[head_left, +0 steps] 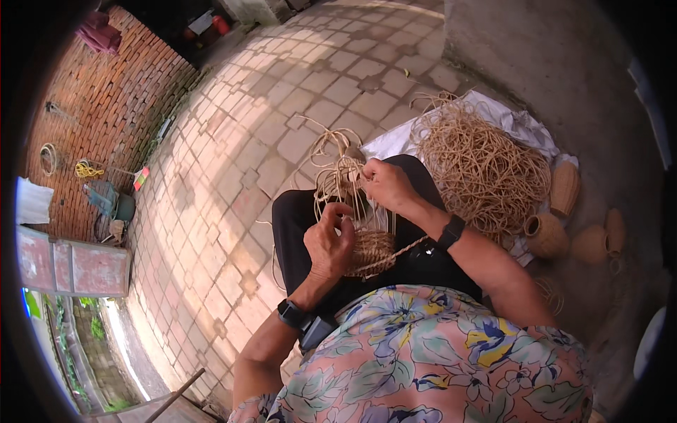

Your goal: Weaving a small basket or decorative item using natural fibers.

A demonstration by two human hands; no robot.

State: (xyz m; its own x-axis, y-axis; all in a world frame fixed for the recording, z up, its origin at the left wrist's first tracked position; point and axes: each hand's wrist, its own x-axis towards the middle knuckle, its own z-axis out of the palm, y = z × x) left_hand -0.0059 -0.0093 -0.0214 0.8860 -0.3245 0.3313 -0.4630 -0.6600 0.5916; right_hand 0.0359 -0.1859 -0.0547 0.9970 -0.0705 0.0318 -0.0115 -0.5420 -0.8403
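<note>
On my lap, over black trousers, rests a partly woven straw basket (pixel 374 252) with long loose straw cords (pixel 337 169) rising from its far side. My right hand (pixel 389 186) is closed, its fingertips pinching a cord among these strands. Nearer me and beside the basket's left side, my left hand (pixel 328 245) has its fingers curled at the strands and looks closed on a cord; the exact grip is partly hidden. A thicker twisted cord (pixel 409 252) runs from the basket toward my right wrist.
A large heap of straw cord (pixel 483 166) lies on a white sheet (pixel 391 139) to the right. Several finished woven vessels (pixel 547 236) lie beyond it by the wall. Paving bricks (pixel 233 204) cover the ground; a brick wall (pixel 106 92) with hanging coils stands at far left.
</note>
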